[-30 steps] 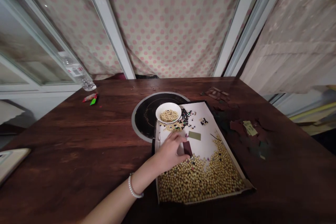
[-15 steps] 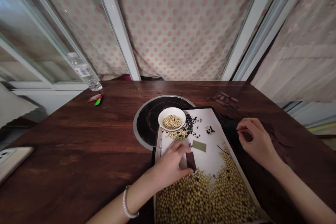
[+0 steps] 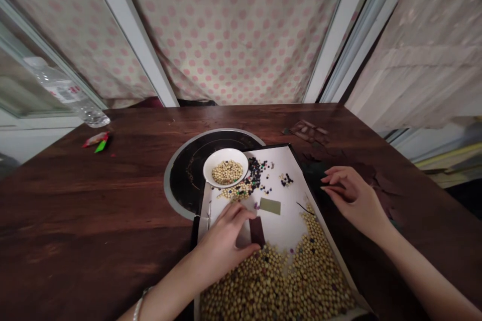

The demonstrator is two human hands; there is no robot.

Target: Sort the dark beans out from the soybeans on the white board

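There is one left hand [image 3: 222, 243], one right hand [image 3: 354, 198], one white bowl [image 3: 208, 168], one bottle [image 3: 64, 93], one round black stove [image 3: 184, 180], and one paper tray [image 3: 286, 230].

The left hand [image 3: 224, 238], a pearl bracelet [image 3: 140, 308] at its wrist, curls over the white-lined tray [image 3: 289, 200] just beside a dark brown rectangular scrap [image 3: 257, 231] — an olive-green rectangle [image 3: 270, 206] lies near it — with a heap of soybeans [image 3: 259, 281] packed against the tray's near end. The right hand [image 3: 354, 198] hangs loosely curled just off the tray's right edge, above dark scraps [image 3: 380, 185] on the wooden table [image 3: 75, 200]. Farther up, dark beans [image 3: 255, 173] lie scattered beside a white bowl [image 3: 226, 151] of soybeans, which sits at the tray's corner over a round black cooktop [image 3: 184, 180].
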